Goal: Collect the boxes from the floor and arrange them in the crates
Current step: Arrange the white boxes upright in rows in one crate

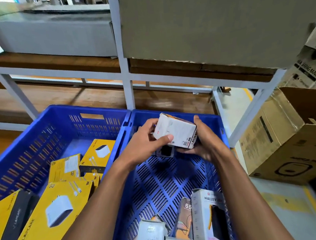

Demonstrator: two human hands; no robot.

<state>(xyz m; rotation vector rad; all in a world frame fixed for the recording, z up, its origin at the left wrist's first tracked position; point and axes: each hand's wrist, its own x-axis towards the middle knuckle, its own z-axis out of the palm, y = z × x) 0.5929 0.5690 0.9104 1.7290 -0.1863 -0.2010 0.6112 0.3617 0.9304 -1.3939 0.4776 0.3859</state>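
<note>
Held between left hand (145, 139) and right hand (202, 141), both grasping it, above right crate's (176, 175) far edge: white box (175, 131). Best squared into far corner, flush against wall, leaving floor space.

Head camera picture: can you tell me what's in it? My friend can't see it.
Both hands, left hand and right hand, hold a small white cardboard box over the right blue plastic crate, which has white boxes inside. The left blue plastic crate holds yellow boxes.
</note>
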